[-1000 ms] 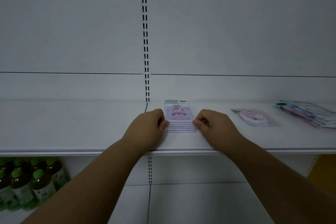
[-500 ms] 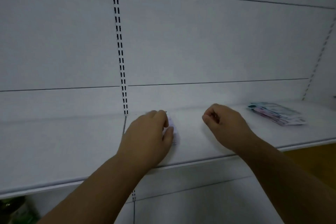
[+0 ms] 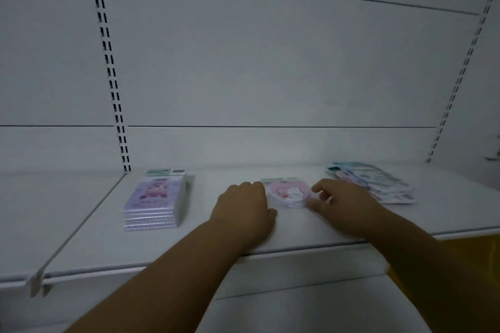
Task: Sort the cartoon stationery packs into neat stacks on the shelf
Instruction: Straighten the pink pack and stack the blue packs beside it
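Pink pack stack [image 3: 288,194] lying flat mid-shelf [image 3: 311,232], between the two hands. Left hand [image 3: 243,211] at its 9 o'clock, knuckles up, fingers curled against the stack's edge; whether pinching or merely pressing, cannot tell. Right hand [image 3: 343,203] at its 3 o'clock, fingers loosely bent, thumb and fingertips touching the near right edge; grasp equally unclear through blur.

Likely light, thin and glossy: film-wrapped cards with a round insert and a flat header strip at 12 o'clock. Apt to slide over one another, so best squared by pushing in from both side edges, not lifted from the top. Film soft, card inside fairly stiff; little risk of breakage, more of a fanned, crooked pile.

Purple stack [image 3: 155,204] well off at 9 o'clock, already squared, several packs high. Blue pile [image 3: 373,184] at 2 o'clock, just beyond the right hand, splayed and unsorted. No bins or trays; the bare shelf holds all three groups.
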